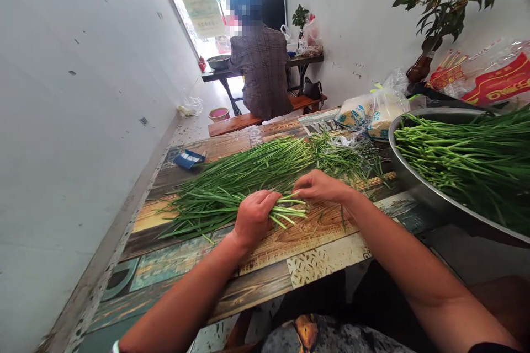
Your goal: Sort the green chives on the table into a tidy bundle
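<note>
My left hand (255,215) is closed around a small bunch of garlic chives (290,212), pale cut ends out to the right and green leaves trailing left over the table. At the top of those ends, my right hand (317,185) has its thumb and fingers pinched together on a stem tip. Just behind both hands lies a long pile of garlic chives (252,162). Loose trimmed scraps (343,157) are heaped to the right of that pile, partly under clear plastic.
A large metal basin (439,182) full of garlic chives stands at the right. Behind it are bagged packages (372,113), a potted plant (430,55) and red packaging (501,80). A blue packet (189,159) lies at far left. Beyond the table, a person (263,66) sits facing away.
</note>
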The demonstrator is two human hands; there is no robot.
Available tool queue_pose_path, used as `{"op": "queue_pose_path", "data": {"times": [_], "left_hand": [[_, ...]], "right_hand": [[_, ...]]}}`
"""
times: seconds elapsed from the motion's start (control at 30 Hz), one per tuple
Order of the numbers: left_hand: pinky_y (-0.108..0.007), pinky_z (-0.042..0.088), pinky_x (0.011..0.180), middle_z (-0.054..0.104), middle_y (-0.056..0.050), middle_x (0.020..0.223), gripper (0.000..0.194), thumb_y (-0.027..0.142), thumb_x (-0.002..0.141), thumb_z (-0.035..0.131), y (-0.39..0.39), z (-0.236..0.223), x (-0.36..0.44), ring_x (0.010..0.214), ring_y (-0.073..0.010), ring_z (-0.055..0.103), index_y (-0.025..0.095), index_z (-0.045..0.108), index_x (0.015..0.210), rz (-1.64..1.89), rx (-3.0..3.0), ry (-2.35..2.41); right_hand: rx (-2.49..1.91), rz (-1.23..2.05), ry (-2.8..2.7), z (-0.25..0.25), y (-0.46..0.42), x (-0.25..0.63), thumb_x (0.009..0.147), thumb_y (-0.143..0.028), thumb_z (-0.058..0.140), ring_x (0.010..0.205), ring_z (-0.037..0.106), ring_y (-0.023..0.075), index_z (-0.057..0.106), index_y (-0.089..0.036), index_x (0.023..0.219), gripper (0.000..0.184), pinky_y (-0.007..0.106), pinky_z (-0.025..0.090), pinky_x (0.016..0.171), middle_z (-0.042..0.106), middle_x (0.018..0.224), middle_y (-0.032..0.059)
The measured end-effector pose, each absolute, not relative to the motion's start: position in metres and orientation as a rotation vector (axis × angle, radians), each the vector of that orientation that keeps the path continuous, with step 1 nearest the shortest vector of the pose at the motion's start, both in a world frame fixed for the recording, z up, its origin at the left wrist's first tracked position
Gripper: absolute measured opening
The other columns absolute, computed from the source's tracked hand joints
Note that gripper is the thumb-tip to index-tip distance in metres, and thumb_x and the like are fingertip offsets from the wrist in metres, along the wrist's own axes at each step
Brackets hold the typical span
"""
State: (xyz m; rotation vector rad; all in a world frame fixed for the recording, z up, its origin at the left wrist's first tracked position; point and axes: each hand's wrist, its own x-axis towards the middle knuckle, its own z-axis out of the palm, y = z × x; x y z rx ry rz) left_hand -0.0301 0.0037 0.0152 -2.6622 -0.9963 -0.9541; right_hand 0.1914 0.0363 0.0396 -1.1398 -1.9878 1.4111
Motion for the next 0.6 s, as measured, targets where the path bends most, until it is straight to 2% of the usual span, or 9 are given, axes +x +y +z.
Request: {"op": "queue_pose_path", "data": {"times": [0.2,0.3,0.4,0.47,0.53,0.6], "left_hand": [[-0.027,0.047,0.064,0.067,-0.007,0.082,0.018,0.016,0.080,0.050,0.005,0.015,-0.028,0.071,-0.0177,0.061,0.015,0.061,0.094,-1.012,-2.618,-1.003],[-0.026,0.047,0.063,0.067,-0.006,0.079,0.020,0.013,0.080,0.047,0.005,0.014,-0.028,0.070,-0.0171,0.061,0.015,0.061,0.094,-1.068,-2.580,-1.053],[-0.026,0.048,0.065,0.067,-0.006,0.082,0.023,0.013,0.080,0.047,0.005,0.012,-0.030,0.073,-0.0172,0.062,0.016,0.060,0.098,-1.128,-2.569,-1.076],[-0.027,0.049,0.068,0.068,-0.007,0.086,0.025,0.013,0.079,0.047,0.006,0.011,-0.032,0.077,-0.0178,0.063,0.016,0.059,0.102,-1.141,-2.580,-1.066],[-0.028,0.050,0.070,0.069,-0.007,0.089,0.029,0.012,0.078,0.048,0.006,0.009,-0.032,0.079,-0.0183,0.064,0.016,0.059,0.105,-1.144,-2.592,-1.062],[-0.027,0.050,0.069,0.070,-0.007,0.088,0.032,0.010,0.077,0.048,0.006,0.007,-0.031,0.077,-0.0179,0.064,0.015,0.058,0.107,-1.158,-2.604,-1.072]], "right_hand": [[-1.160,1.394,-2.003,0.046,0.042,0.214,0.072,-0.043,0.062,0.045,0.036,0.0050,0.063,-0.012,0.068,0.031,0.020,0.026,0.044,0.045,0.049,-0.0062],[-1.287,1.271,-1.901,0.047,0.046,0.223,0.073,-0.044,0.061,0.043,0.036,0.0058,0.061,-0.014,0.065,0.031,0.021,0.028,0.045,0.044,0.046,-0.0063],[-1.466,0.961,-1.726,0.042,0.052,0.227,0.082,-0.049,0.048,0.048,0.047,0.0095,0.059,-0.015,0.053,0.045,0.025,0.037,0.053,0.053,0.050,-0.0002],[-1.534,0.620,-1.711,0.036,0.058,0.228,0.085,-0.047,0.045,0.065,0.057,0.0144,0.060,-0.016,0.050,0.049,0.028,0.041,0.066,0.062,0.066,0.0059],[-1.568,0.256,-1.776,0.027,0.063,0.230,0.082,-0.041,0.054,0.083,0.057,0.0190,0.067,-0.016,0.063,0.034,0.031,0.041,0.076,0.064,0.085,0.0089],[-1.597,0.036,-1.881,0.019,0.067,0.231,0.077,-0.033,0.062,0.088,0.054,0.0214,0.071,-0.017,0.080,0.019,0.033,0.041,0.079,0.063,0.092,0.0094]]}}
